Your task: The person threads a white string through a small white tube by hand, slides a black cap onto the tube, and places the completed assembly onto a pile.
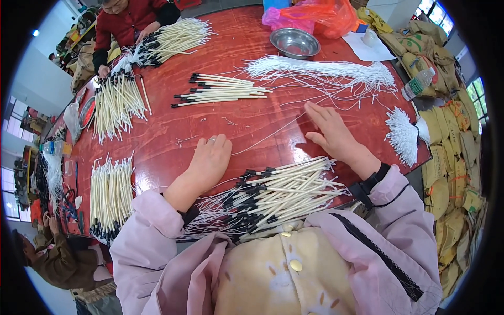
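Observation:
My left hand (209,160) lies flat on the red table (173,131), fingers together, a ring on one finger, holding nothing. My right hand (332,131) rests palm down further right with fingers spread; a thin white string (273,132) runs under its fingertips toward a large bundle of white strings (325,72). Just in front of my chest lies a pile of cream sticks with black tips and white strings (275,194). A smaller group of the same sticks (220,89) lies beyond my hands.
More stick piles lie at the left (110,197), (116,102) and far side (170,39), where a person in red (128,21) works. A steel bowl (294,43), orange plastic bags (320,16), a water bottle (418,83) and a white string tuft (403,134) sit around. Another person (52,257) sits lower left.

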### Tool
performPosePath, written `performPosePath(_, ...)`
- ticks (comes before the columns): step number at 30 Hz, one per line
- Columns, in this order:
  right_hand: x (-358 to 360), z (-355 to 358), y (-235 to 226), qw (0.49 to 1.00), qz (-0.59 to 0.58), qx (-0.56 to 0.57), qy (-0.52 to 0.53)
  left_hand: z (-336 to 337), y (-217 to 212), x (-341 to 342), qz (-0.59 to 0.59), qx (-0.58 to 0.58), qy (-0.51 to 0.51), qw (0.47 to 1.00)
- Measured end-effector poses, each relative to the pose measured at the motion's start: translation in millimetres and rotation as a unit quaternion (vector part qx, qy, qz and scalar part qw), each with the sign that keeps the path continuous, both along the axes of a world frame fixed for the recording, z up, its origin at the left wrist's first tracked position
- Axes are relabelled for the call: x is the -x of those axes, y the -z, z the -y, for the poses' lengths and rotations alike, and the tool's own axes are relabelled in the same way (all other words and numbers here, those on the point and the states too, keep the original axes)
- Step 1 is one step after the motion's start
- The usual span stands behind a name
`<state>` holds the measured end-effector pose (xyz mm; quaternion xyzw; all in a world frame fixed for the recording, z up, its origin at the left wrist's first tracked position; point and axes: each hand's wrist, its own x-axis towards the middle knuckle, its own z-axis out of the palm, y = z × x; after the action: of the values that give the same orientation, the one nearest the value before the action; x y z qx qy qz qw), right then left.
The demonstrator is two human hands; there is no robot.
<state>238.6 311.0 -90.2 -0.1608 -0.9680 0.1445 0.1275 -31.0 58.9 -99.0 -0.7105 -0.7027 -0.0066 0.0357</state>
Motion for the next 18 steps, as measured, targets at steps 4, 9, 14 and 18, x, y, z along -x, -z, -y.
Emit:
performPosePath(4,11,7,0,0.996,0.065,-0.046,-0.039,10,-3,2,0.005,-0.026,-0.006,1.0)
performPosePath(9,7,7,-6,0.989,0.123,-0.074,-0.04,23,-2,15,0.214,-0.027,-0.118,0.969)
performPosePath(14,10,6,-1,0.99,0.125,-0.062,-0.03,32,5,24,0.357,-0.061,-0.193,0.912)
performPosePath(18,11,1,-7,0.995,0.074,-0.055,-0.037,32,7,21,0.31,-0.066,-0.162,0.934)
